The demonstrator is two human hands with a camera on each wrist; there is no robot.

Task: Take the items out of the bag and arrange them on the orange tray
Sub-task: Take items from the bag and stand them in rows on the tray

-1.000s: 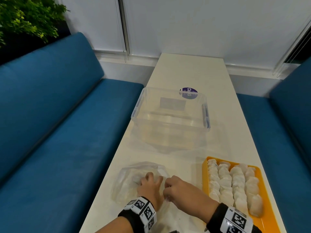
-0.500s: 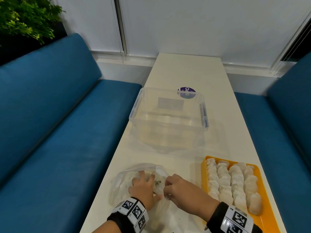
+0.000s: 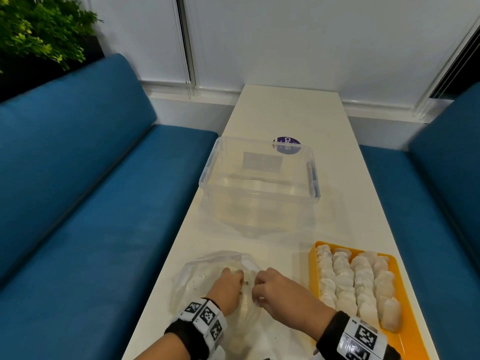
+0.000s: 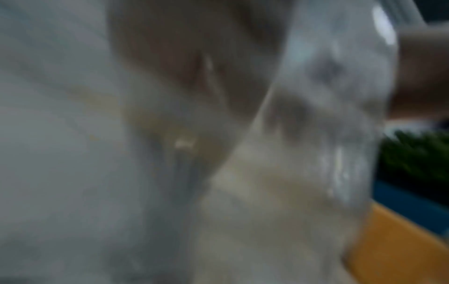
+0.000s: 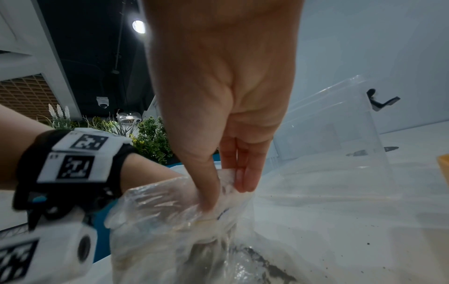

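A clear plastic bag (image 3: 200, 284) lies on the white table (image 3: 285, 113) near its front edge. My left hand (image 3: 233, 278) is inside the bag with its fingers curled; what they touch is hidden by plastic. The left wrist view is blurred plastic. My right hand (image 3: 257, 289) pinches the bag's edge (image 5: 230, 178) between thumb and fingers (image 5: 250, 173), right next to the left hand. To the right, the orange tray (image 3: 407, 344) holds several white dumplings (image 3: 361, 281) in rows.
An empty clear storage bin (image 3: 207, 175) stands mid-table beyond the bag, with a purple sticker (image 3: 287, 145) behind it. Blue benches run along the left (image 3: 91, 203) and right (image 3: 428, 203). A green plant (image 3: 39, 35) sits at the far left.
My left hand has drawn its fingers in from spread to curled inside the bag. The right hand keeps its pinch on the bag's edge.
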